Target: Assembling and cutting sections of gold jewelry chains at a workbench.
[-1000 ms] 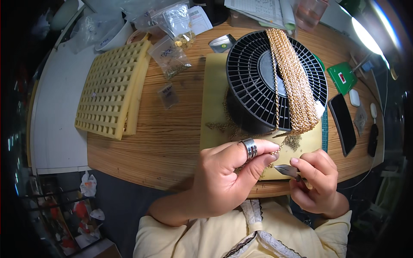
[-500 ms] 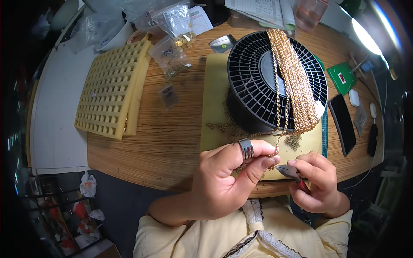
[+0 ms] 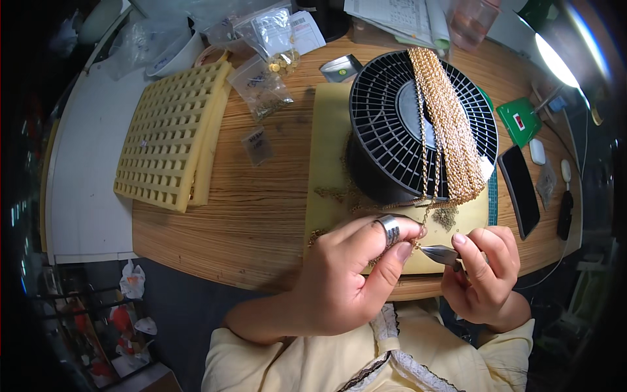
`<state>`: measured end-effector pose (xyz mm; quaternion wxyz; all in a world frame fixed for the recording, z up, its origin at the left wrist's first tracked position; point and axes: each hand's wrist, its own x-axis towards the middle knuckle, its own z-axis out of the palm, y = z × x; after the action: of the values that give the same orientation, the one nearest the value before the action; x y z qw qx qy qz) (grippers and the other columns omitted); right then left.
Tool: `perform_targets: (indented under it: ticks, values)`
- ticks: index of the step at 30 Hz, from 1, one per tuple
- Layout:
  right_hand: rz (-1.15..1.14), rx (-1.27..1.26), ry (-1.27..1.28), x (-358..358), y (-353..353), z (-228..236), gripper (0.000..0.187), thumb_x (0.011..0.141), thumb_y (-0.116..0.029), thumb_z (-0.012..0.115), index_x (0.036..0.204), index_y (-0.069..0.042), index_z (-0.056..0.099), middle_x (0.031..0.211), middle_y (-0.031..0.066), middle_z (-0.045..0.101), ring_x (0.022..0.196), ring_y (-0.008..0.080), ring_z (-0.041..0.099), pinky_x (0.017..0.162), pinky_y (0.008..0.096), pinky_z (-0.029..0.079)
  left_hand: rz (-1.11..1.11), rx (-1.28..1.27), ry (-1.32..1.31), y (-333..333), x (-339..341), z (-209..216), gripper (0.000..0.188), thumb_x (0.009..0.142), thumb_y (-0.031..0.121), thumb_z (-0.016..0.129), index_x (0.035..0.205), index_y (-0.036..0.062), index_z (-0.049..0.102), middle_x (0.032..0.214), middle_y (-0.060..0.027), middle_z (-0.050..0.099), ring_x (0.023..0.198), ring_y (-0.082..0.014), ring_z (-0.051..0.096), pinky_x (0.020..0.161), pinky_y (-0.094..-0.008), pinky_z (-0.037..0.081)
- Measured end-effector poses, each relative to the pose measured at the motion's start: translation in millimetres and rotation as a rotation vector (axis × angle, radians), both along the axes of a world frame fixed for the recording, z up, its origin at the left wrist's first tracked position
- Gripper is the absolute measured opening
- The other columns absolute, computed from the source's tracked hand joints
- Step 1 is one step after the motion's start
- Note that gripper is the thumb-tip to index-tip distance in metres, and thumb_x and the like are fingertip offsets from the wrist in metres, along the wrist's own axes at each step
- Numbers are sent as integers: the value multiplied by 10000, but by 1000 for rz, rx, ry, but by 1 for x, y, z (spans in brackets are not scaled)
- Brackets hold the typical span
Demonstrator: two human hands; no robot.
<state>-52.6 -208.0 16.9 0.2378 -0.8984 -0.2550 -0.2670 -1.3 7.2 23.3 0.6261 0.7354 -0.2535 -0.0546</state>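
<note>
Left hand [image 3: 346, 277] slightly farther right, grip pinched on gold chain [image 3: 428, 213]; right hand [image 3: 485, 271] closed around pliers [image 3: 440, 254].

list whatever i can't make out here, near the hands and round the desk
All in the head view:
Needle-nose pliers: handles mostly hidden by the right hand; at the tips, too small to tell whether they grip a link.
Gold chain: the length inside the left hand is hidden by that hand.
Black spool: underside hidden by its own top.
Zip bag: contents too small to identify.
Pinkish clear container: cut off by the upper edge.
</note>
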Motion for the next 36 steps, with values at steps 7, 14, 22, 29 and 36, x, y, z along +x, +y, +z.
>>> perform_targets:
  ticks: [7,14,22,29,36]
  values:
    - [-32,-165,-122,4,4,6,500,573,-81,678,1071,-41,701,869,75,564,673,214,495,554,332,355,30,234,-376,5,1,2,337,814,-32,621,1150,-28,639,1063,-164,608,897,-342,556,774,-413,479]
    - [-36,-252,-147,3,4,13,486,559,-94,688,1043,-63,713,883,63,569,669,199,492,567,322,355,130,275,-496,5,3,-2,288,816,4,619,1093,9,698,930,-129,620,782,-280,517,702,-358,427]
    - [-41,-280,-169,3,4,15,477,552,-94,697,1028,-63,716,881,58,565,667,189,488,565,318,351,143,295,-511,5,-1,-1,314,803,-19,626,1107,11,698,955,-133,619,804,-273,517,707,-354,438]
    - [-60,-311,-182,1,7,18,439,582,-80,698,1020,-59,719,873,52,567,664,180,482,556,308,347,104,311,-498,8,-6,-3,518,713,-57,624,1231,-51,611,1111,-149,541,936,-319,492,798,-384,446]
    - [-72,-457,-252,0,-1,24,376,634,-86,703,1005,-132,741,888,25,580,697,176,493,572,296,370,51,340,-474,12,-6,3,520,716,-53,624,1235,-61,602,1119,-154,538,933,-321,491,791,-385,445]
